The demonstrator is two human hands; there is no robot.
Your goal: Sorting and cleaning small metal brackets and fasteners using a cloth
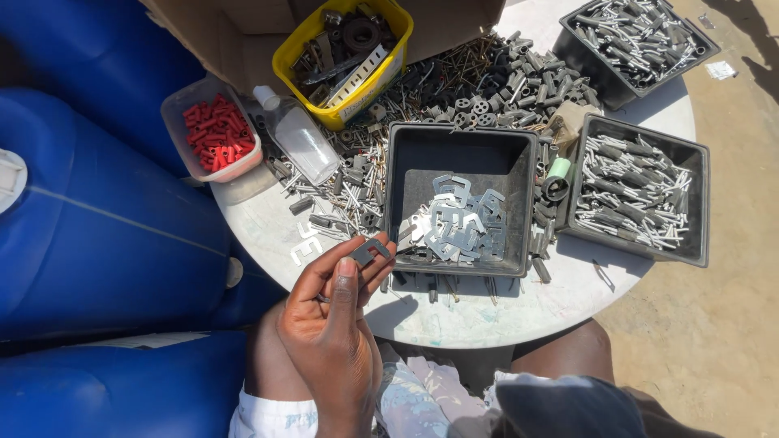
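One hand (329, 324) shows in the head view, raised in front of the person's lap at the near edge of the round white surface (487, 312); from the thumb's side it looks like the left, and the right is out of view. Its fingers curl closed, pinching a small grey metal clip (371, 251) at the fingertips, held up level, probably so it can be looked over. The clip hangs just beside the near left corner of the black tray (406, 154), where a heap of like clips (454, 227) lies towards the front wall, within easy reach. Two more clips lie loose on the surface, left of the hand. To the right a second black tray (698, 203) holds grey pins, and a third sits at the far edge. Loose hardware crowds the gaps between the trays, leaving bare room only along the near rim. On the left stand a yellow tub (286, 61), a clear bottle (296, 134) lying down, and a box of red plugs (213, 130) overhanging the edge, hard against blue drums (105, 219) that close that side.
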